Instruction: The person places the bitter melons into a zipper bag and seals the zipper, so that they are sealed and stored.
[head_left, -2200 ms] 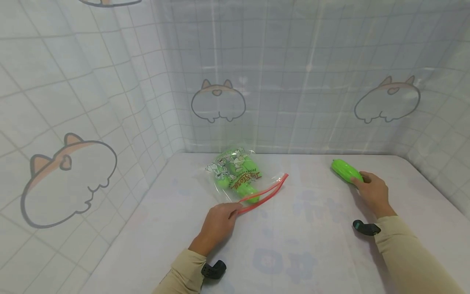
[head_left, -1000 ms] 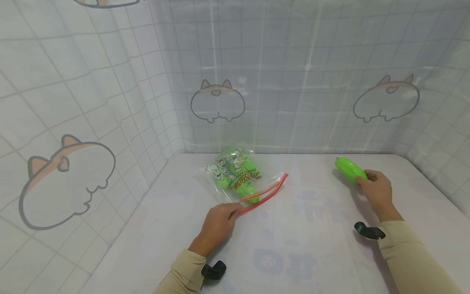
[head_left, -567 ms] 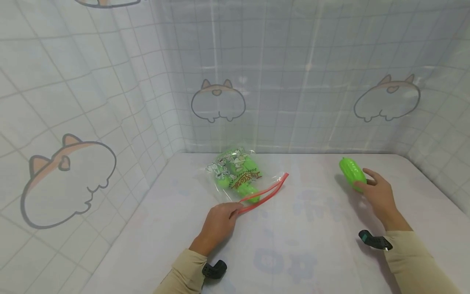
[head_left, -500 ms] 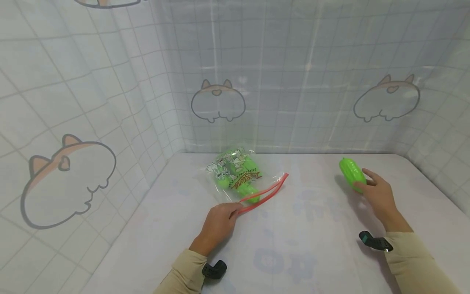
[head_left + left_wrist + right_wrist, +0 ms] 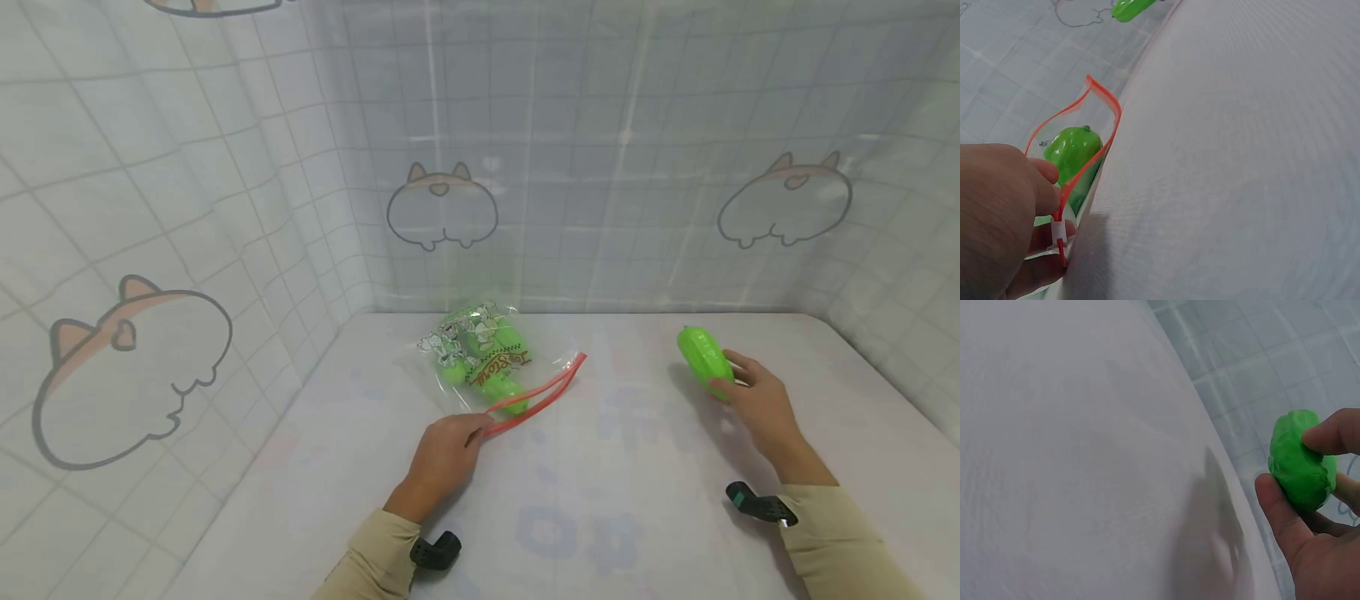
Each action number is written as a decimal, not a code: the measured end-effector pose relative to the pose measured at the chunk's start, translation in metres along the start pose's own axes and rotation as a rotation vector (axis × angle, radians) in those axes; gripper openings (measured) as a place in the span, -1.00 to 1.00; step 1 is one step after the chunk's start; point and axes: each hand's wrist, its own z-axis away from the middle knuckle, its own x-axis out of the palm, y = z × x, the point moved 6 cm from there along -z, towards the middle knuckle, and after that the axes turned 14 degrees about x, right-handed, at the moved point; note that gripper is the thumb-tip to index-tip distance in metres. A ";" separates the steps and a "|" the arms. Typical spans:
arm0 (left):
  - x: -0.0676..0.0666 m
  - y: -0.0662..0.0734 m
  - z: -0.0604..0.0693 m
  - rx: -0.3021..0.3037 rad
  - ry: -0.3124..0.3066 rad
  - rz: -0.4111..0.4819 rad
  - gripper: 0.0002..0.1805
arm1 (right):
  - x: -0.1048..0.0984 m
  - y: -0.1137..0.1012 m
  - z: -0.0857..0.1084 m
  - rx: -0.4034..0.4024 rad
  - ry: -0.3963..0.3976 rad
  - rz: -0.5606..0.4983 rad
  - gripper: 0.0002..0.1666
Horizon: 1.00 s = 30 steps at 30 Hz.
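Note:
My left hand [image 5: 442,454] pinches the red zip edge [image 5: 536,404] of a clear printed zip bag [image 5: 498,362] lying at the back left of the table. Several bright green pieces show inside the bag. In the left wrist view the bag's mouth gapes, a white slider [image 5: 1059,231] sits by my fingers, and a green piece [image 5: 1075,153] with a stubby stem faces the opening. At the right, my right hand [image 5: 763,404] grips one end of a green ridged toy cucumber [image 5: 705,360] between thumb and fingers. It is held tilted above the table, its shadow beneath.
A white cloth with faint prints covers the table [image 5: 570,483]. Grid-patterned curtains [image 5: 585,167] with cartoon animal prints rise at the back and both sides. A black wrist device [image 5: 761,504] sits near the right cuff, another [image 5: 437,550] near the left.
My right hand has raised the toy cucumber off the table and tilted it; it shifted rightward, then back a little left. My left hand and the bag have stayed in place.

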 end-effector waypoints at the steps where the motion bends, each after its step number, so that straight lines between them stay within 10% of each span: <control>1: 0.000 0.000 0.000 0.000 -0.002 0.000 -0.80 | 0.001 -0.001 0.001 -0.011 -0.005 -0.005 -0.12; 30: 0.001 -0.001 -0.001 0.030 0.030 -0.001 -0.79 | 0.029 -0.009 0.009 -0.009 -0.118 -0.029 -0.11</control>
